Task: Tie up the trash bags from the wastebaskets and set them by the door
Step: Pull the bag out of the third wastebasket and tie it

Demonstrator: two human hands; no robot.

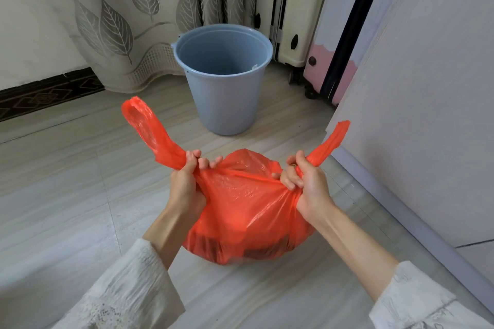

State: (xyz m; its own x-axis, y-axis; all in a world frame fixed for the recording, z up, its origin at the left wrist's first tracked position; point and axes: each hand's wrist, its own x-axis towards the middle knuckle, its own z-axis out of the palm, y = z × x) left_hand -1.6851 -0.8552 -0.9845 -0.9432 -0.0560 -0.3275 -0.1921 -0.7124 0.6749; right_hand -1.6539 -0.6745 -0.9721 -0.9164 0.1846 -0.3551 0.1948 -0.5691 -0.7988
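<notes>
Gripped by left hand (184, 181) and right hand (307, 184): twisted handles of crinkly, translucent red plastic trash bag (240, 211), bulging on pale floor (66, 195) before round grey-blue plastic wastebasket (227, 104).

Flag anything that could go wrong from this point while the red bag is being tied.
1. Both hands, left hand and right hand, pull the handles of the thin red bag apart; the stretched plastic might tear at the grips.
2. The bag looks full, so the knot may sit loose and the contents may spill onto the floor.
3. The blue bucket stands close ahead and might get knocked.
</notes>
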